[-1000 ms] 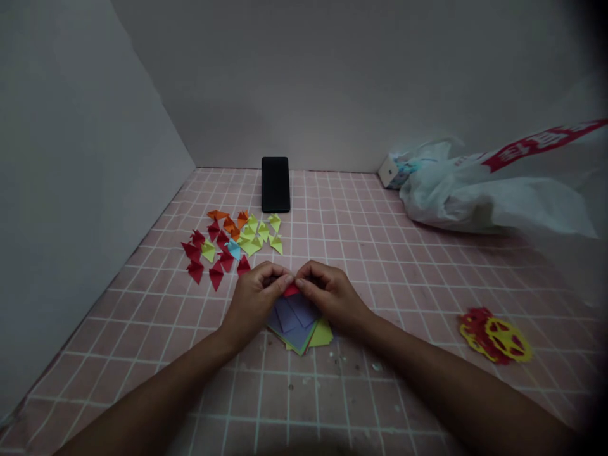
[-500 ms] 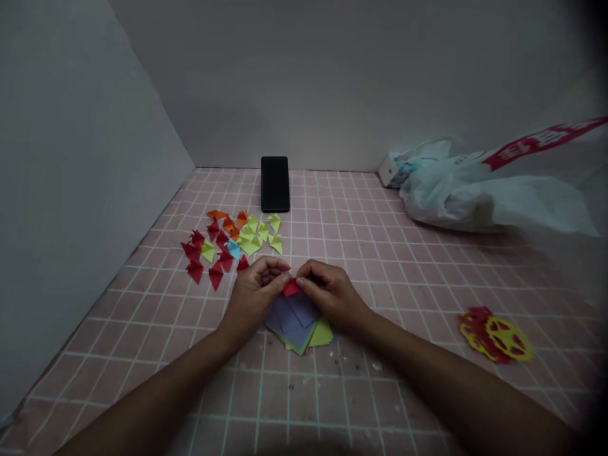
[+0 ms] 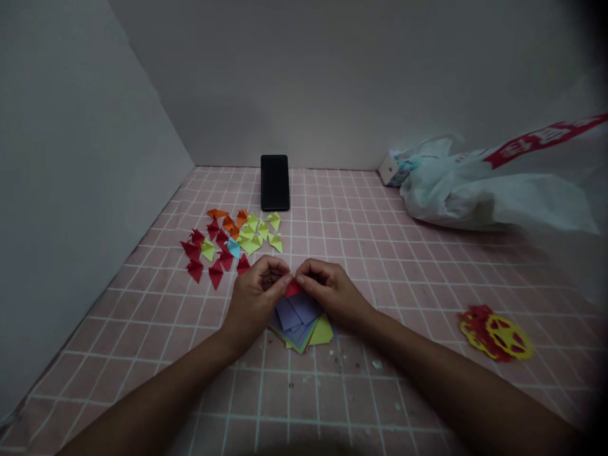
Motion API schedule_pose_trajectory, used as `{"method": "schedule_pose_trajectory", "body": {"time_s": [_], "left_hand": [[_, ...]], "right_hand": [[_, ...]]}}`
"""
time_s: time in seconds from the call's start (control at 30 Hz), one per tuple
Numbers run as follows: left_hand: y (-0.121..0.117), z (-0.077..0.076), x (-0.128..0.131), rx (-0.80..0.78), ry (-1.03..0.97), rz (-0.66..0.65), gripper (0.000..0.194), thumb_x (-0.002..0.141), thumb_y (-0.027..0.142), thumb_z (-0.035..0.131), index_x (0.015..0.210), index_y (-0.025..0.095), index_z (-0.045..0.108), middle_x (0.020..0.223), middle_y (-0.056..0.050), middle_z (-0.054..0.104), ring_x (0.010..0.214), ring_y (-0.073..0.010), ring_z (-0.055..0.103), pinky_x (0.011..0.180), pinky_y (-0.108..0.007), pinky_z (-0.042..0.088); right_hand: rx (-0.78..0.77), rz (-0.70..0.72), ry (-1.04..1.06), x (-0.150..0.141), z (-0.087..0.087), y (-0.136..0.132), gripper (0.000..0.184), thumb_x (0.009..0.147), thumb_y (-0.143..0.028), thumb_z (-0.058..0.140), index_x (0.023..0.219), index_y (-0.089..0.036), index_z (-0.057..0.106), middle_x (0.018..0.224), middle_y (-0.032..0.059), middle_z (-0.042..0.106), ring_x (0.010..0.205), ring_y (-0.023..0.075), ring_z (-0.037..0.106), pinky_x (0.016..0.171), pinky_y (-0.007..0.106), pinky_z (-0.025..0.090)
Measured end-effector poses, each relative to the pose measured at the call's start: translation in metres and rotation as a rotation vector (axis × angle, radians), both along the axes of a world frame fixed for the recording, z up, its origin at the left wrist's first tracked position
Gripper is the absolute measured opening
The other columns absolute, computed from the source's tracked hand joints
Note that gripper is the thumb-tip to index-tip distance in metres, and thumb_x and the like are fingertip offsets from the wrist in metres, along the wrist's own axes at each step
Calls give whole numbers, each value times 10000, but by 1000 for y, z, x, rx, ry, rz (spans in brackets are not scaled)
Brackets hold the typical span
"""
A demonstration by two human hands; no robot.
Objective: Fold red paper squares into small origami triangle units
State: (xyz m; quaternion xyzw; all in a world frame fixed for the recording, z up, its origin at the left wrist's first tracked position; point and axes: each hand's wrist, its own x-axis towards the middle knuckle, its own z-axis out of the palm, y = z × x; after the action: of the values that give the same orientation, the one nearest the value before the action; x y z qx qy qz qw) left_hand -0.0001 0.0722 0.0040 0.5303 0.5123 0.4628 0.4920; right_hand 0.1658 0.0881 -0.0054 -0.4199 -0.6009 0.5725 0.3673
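Observation:
A small red piece of folded paper (image 3: 293, 289) is pinched between my two hands. My left hand (image 3: 259, 290) grips its left edge with thumb and forefinger, the other fingers curled. On the other side, my right hand (image 3: 327, 288) pinches the right edge the same way. Beneath the hands lies a fanned stack of square paper sheets (image 3: 301, 316), purple on top, with green and yellow sheets (image 3: 322, 332) showing below. Part of the red paper is hidden behind my thumbs.
Several folded paper cranes (image 3: 223, 244) in red, orange, yellow and blue lie at the left. A black phone (image 3: 275, 183) is at the back. A white plastic bag (image 3: 456, 196) and a small box (image 3: 390, 170) are at the back right. Red and yellow cutouts (image 3: 496, 334) lie at the right.
Both hands stay on the red paper, shifted very slightly right. The purple sheets at the top of the stack have slid a little, showing more layered edges.

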Motion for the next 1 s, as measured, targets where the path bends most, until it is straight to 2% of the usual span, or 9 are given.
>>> {"method": "schedule_pose_trajectory", "body": {"time_s": [0.27, 0.43, 0.6, 0.73, 0.87, 1.0], "left_hand": [[-1, 2, 0, 14, 16, -17, 94, 801, 185, 689, 809, 188, 595, 745, 26, 617, 691, -111, 608, 646, -218, 474], [-1, 2, -1, 11, -26, -21, 116, 791, 187, 701, 823, 188, 589, 756, 31, 614, 695, -106, 611, 652, -211, 482], [2, 0, -2, -37, -125, -12, 133, 781, 207, 705, 880, 184, 620, 804, 12, 655, 746, -121, 633, 685, -219, 496], [4, 1, -4, -89, -99, 9, 139, 794, 243, 695, 916, 187, 659, 785, 8, 674, 692, -120, 633, 643, -216, 490], [5, 0, -4, -142, -113, -51, 127, 776, 253, 710, 877, 178, 692, 778, 5, 687, 670, -113, 638, 631, -210, 499], [5, -2, 0, -285, -205, -56, 143, 725, 259, 743, 813, 160, 688, 700, 11, 686, 597, -106, 637, 599, -215, 514]], "right_hand": [[345, -9, -215, 2, 3, -2, 167, 903, -209, 505, 746, -187, 559, 726, 20, 568, 683, 155, 520, 655, 290, 393], [296, 22, -170, 4, 2, -1, 143, 887, -219, 558, 749, -181, 565, 720, 12, 574, 680, 149, 526, 640, 277, 399], [316, -14, -191, 4, 1, 0, 175, 895, -208, 544, 723, -179, 557, 698, 3, 561, 661, 142, 511, 626, 271, 384], [366, -53, -222, 5, 0, 2, 177, 892, -180, 548, 715, -179, 542, 685, -4, 541, 648, 139, 495, 621, 271, 375], [441, -36, -225, 6, 0, 3, 170, 907, -164, 546, 737, -176, 553, 708, 6, 557, 664, 143, 517, 638, 276, 388], [515, -24, -236, 6, -1, 4, 150, 917, -136, 547, 774, -176, 567, 731, 15, 572, 678, 147, 534, 647, 279, 405]]}}
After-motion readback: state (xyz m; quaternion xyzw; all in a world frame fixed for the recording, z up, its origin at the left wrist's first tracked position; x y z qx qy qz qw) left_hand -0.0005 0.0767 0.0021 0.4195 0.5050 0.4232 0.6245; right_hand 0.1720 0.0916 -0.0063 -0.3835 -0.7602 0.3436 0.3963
